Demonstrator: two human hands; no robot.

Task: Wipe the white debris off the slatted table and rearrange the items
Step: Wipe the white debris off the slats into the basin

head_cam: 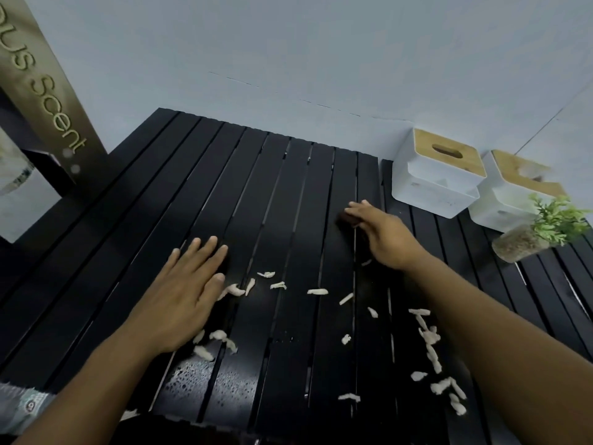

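Observation:
The black slatted table [282, 187] carries several white debris shreds [317, 291] across its near half, with a denser trail [431, 345] at the right. My left hand [183, 293] lies flat on the slats, fingers straight, and its thumb touches a shred. Farther back, my right hand [382, 232] reaches over the table with thumb and fingers curled on a small dark cloth-like thing [349, 221], mostly hidden under the hand. Wet droplets [205, 377] glisten on the near slats.
Two white tissue boxes with wooden lids [436, 175] [516, 194] stand at the back right against the wall. In front of them a small glass jar with a green plant [532, 236] lies tilted. A tall brown sign reading "Scent" [54, 104] leans at the left.

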